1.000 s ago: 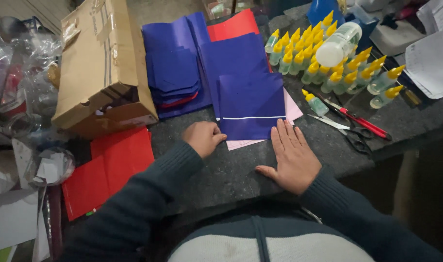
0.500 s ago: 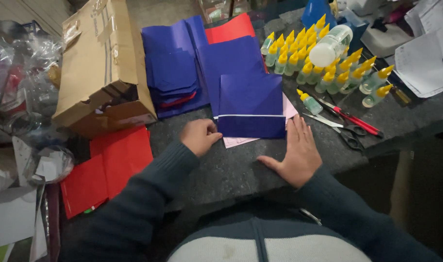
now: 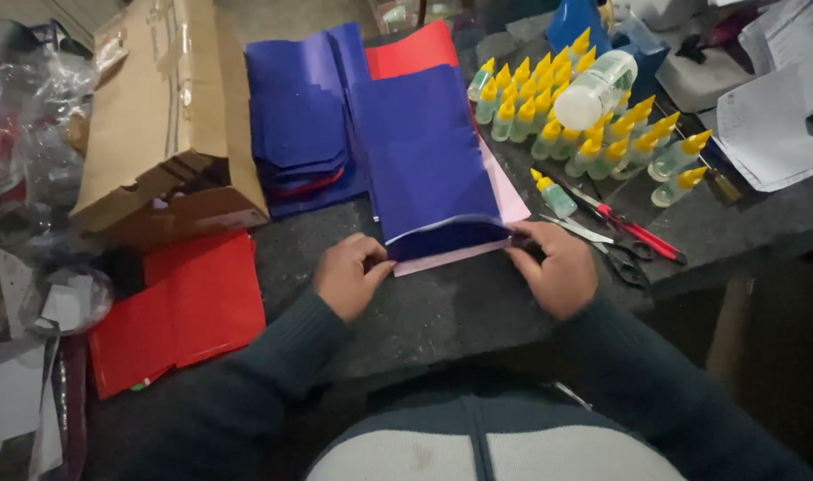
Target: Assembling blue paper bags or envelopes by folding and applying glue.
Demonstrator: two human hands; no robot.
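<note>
Hands hold the near edge of a blue sheet [image 3: 428,151] that lies on a dark tabletop [image 3: 442,312]. The left hand [image 3: 348,276] pinches the near left corner between thumb and curled fingers; the right hand [image 3: 558,267] grips the near right corner, fingers folded over the edge. Between them the sheet's near edge is lifted and curled, showing a dark fold underneath. A pink sheet [image 3: 513,205] lies under the blue one, peeking out along its right side and near edge.

Far left of the blue sheet sits a stack of blue papers [image 3: 299,125] with a red edge showing low in the pile, and a red sheet [image 3: 415,49] lies at the far end. A cardboard box [image 3: 170,116] stands at the left, and red papers [image 3: 179,307] rest below it, off the tabletop's left edge. Clear plastic wrap [image 3: 23,107] is bunched at the far left.

To the right stands a cluster of small glue bottles [image 3: 584,125] with yellow caps; one large clear bottle [image 3: 595,89] lies across them. Red-handled scissors [image 3: 633,233] and black-handled scissors [image 3: 616,258] lie just right of the right hand. White papers [image 3: 772,125] sit at the far right.
</note>
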